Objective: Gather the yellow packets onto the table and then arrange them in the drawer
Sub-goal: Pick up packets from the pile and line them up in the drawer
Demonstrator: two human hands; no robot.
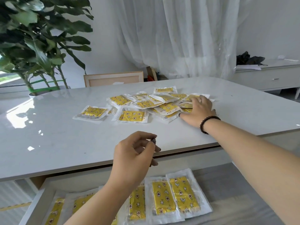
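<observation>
At far left a potted plant [40,38] is standing beyond the table [48,135]. The left hand [136,153] is hovering over the near edge, fingers loosely curled and holding nothing. Further right, the right hand [198,111] is lying with straight fingers on the heap of yellow packets [146,104]. A careless sweep could be pushing slippery packets off the right edge. Below, the open drawer [37,200] is holding a row of packets [164,197], overlapping side by side.
</observation>
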